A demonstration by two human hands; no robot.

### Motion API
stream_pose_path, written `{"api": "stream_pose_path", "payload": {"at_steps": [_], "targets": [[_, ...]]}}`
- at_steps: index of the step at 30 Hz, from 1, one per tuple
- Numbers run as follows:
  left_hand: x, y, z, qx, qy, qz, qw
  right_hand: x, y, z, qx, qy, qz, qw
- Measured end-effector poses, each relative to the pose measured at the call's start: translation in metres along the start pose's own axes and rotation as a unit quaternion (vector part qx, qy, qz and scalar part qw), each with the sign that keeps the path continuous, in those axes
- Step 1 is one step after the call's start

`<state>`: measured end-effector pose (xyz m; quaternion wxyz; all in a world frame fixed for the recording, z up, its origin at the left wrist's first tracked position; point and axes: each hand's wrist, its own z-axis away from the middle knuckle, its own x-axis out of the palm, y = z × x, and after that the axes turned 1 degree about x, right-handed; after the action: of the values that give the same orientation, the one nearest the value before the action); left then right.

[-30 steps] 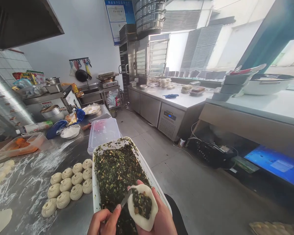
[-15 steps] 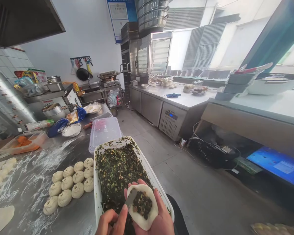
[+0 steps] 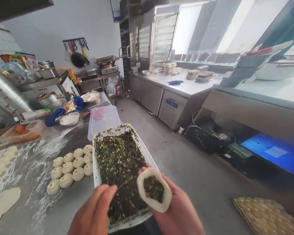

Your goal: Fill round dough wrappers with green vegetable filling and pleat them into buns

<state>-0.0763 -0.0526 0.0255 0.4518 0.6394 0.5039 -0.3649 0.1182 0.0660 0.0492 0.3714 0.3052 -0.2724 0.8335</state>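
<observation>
My right hand [image 3: 177, 207] is palm up, cupped under a round dough wrapper [image 3: 142, 190] with a mound of dark green filling [image 3: 154, 189] in its middle. My left hand [image 3: 94, 207] pinches a thin filling spatula [image 3: 124, 183], seen nearly edge-on over the tub; its handle is hidden in my fingers. Below both hands stands a white tub [image 3: 150, 163] of chopped green filling [image 3: 117, 156]. Left of it, pleated buns [image 3: 68, 167] sit in rows on the floured steel table [image 3: 71, 209].
A clear plastic lid [image 3: 104, 120] lies behind the tub. On the left are a flattened dough piece [image 3: 5, 204], dough pieces [image 3: 1, 160], a container of orange filling [image 3: 22, 130] and a bowl of flour [image 3: 69, 119]. A tray of pale pieces [image 3: 267, 215] is low at right.
The spatula has come away from the filling in the wrapper and moved left over the tub. My right hand with the wrapper has shifted right and up. The view has tilted down.
</observation>
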Motion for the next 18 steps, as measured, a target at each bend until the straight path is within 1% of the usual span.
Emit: {"api": "stream_pose_path", "payload": {"at_steps": [1,3,4,5,7,10,12,15,18], "targets": [[-0.005,-0.006,-0.006,0.047,-0.055,-0.014,0.997,0.001,-0.01,0.004,-0.019,0.018,-0.004,1.0],[-0.008,-0.013,-0.023,0.021,-0.171,-0.081,0.982,0.002,-0.029,0.008,-0.06,0.051,-0.017,0.997],[-0.007,-0.013,-0.032,0.025,-0.233,-0.105,0.967,0.001,-0.036,0.009,-0.07,0.067,-0.016,0.995],[-0.003,-0.012,-0.041,0.025,-0.277,-0.125,0.952,-0.001,-0.041,0.009,-0.078,0.08,-0.014,0.994],[0.005,-0.008,-0.054,0.046,-0.334,-0.135,0.932,-0.009,-0.048,0.007,-0.084,0.097,-0.006,0.992],[0.016,-0.004,-0.059,0.077,-0.374,-0.108,0.918,-0.027,-0.051,0.003,-0.08,0.095,0.007,0.992],[0.016,-0.003,-0.057,0.086,-0.393,-0.09,0.911,-0.037,-0.052,0.003,-0.074,0.089,0.017,0.993],[0.008,-0.002,-0.054,0.083,-0.405,-0.072,0.908,-0.048,-0.055,0.003,-0.074,0.093,0.028,0.992],[-0.001,0.001,-0.054,0.067,-0.409,-0.037,0.909,-0.048,-0.059,0.004,-0.086,0.102,0.033,0.991]]}}
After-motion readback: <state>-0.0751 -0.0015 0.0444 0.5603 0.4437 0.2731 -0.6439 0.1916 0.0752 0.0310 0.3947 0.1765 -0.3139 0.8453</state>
